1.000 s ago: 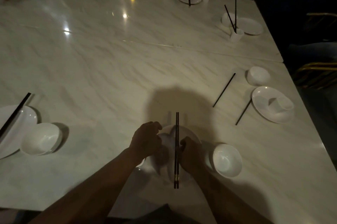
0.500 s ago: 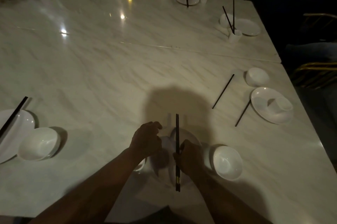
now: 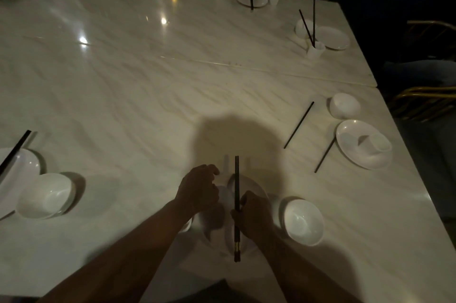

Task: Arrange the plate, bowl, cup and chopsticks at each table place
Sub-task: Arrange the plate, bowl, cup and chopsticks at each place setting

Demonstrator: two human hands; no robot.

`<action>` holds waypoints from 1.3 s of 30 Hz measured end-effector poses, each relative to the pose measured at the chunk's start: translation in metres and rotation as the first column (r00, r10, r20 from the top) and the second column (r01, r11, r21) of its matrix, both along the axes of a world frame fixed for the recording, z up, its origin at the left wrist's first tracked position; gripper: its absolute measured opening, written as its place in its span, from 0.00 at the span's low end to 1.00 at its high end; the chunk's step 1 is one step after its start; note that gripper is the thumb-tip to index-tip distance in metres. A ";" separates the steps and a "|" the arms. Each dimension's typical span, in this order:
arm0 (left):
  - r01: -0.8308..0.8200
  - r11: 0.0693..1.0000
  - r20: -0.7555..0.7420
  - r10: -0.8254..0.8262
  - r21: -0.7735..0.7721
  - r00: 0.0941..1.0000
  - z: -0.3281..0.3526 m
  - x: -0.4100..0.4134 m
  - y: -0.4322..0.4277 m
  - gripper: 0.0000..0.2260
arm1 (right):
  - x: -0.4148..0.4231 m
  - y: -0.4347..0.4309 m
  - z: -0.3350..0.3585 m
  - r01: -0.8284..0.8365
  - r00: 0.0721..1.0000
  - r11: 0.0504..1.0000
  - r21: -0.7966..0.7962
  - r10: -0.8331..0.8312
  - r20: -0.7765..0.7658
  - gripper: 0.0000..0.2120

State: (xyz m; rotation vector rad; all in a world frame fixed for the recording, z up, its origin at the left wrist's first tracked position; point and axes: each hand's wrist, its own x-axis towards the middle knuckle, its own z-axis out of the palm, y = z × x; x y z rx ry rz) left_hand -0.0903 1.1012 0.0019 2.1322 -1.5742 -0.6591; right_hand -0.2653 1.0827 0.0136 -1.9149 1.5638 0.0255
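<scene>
Looking down through the head camera, I see my right hand (image 3: 254,216) pinching a pair of slim black chopsticks (image 3: 237,179) at about mid-length, with the fingers curled tight round them. The sticks lie side by side, touching, straight along the 6-to-12 o'clock line with their ends level. A thin gold band rings them near the butt end at 6 o'clock, and the tips point to 12 o'clock. They cross a round white ceramic plate (image 3: 256,185) at the near edge of the pale marble-patterned table (image 3: 148,93). The tips reach past the plate's far rim and the butts past its near rim. I cannot tell whether they rest on the plate or hang just above it. My left hand (image 3: 199,189) sits at the plate's 10 o'clock with its fingers curled inward, and the shadow hides whether it holds anything. A deep white ceramic bowl (image 3: 302,222) stands upright just beside the plate at 3 o'clock.
</scene>
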 end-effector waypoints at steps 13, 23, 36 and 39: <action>0.008 1.000 0.013 -0.008 0.018 1.000 0.006 -0.015 -0.018 0.16 | -0.018 -0.020 -0.002 0.004 0.999 0.999 -0.053 -0.002 0.042 0.15; 0.050 0.999 0.054 -0.049 -0.002 0.997 0.014 -0.060 -0.058 0.16 | -0.101 -0.096 0.028 0.000 1.000 0.985 -0.171 0.005 0.030 0.08; -0.051 0.998 0.160 0.055 -0.027 0.986 0.005 -0.176 -0.137 0.17 | -0.303 -0.211 -0.016 -0.311 0.938 0.922 -0.229 0.260 -0.227 0.09; -0.106 0.994 0.138 0.110 -0.036 0.984 0.000 -0.240 -0.168 0.17 | -0.344 -0.234 -0.034 -0.385 0.919 0.890 -0.245 0.345 -0.189 0.11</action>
